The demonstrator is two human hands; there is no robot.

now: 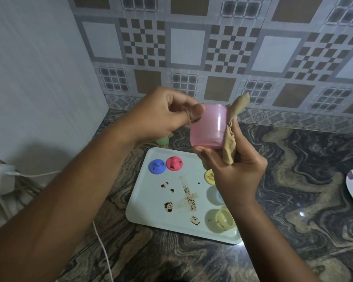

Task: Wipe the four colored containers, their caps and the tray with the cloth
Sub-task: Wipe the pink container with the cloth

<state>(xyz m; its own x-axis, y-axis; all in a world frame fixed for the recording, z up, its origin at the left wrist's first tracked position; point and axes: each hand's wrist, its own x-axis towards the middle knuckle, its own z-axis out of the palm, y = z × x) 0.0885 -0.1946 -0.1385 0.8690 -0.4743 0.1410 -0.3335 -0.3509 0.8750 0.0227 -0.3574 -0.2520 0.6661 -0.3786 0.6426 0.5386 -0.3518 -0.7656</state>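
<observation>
Here, at the middle of the frame, both hands hold a pink cup [209,127] up above the far edge of the tray [151,210]. The cup is see-through pink plastic with a bright glare line down its side, and a dark smear sits on it by the left thumb. The left hand [161,115] grips the cup's left side, fingers [194,112] closed on it. The right hand [234,169] supports it from below and clenches a tan cloth [231,137] against the cup's right side; one twisted end of the cloth sticks up past the cup.

Lower down, the white tray lies on the dark swirled counter [293,190], streaked with brown stains. On it sit a blue cap [157,166] and a red cap [174,163] side by side, a yellow cap [210,177] partly behind the right wrist, and a yellow cup [222,219] near the lower right corner. A green cup [163,141] peeks out under the left hand.
</observation>
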